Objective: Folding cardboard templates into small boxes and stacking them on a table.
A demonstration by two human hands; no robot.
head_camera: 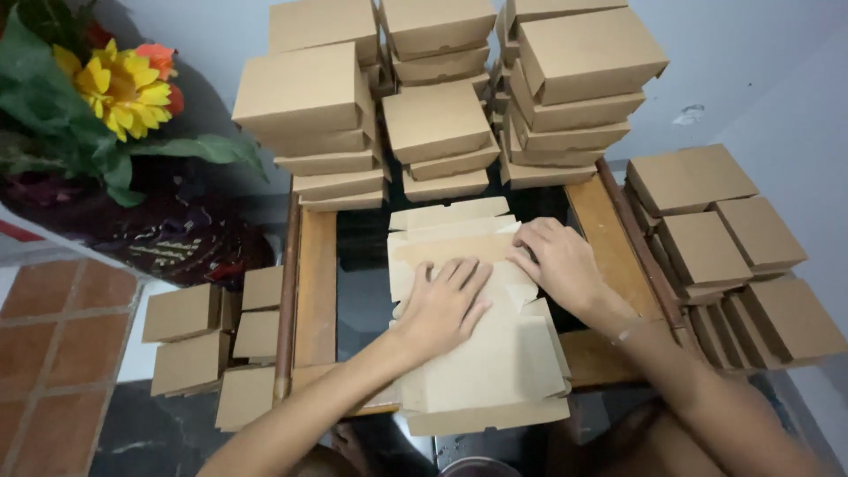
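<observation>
Both hands lie flat, nothing gripped: left hand (444,305) spreads its palm on a flat kraft box blank (481,344), right hand (558,261) presses fingertips w/ fingers bent on the blank's far right part. Blank lies mid-table, reaching the near edge of the wooden table (316,291), on top of more blanks. To fold well, I judge: keep the left palm pinning the sheet, run right fingers along the crease, square the edges before pressing.

Packages, largest first: three tall stacks of folded brown boxes (437,119) along the table's far edge; a row of same boxes (707,247) off the right edge; smaller box group (185,340) off the left edge, on the floor. No labels or signs visible. Artificial sunflower bouquet (115,84) beyond the far-left corner.
</observation>
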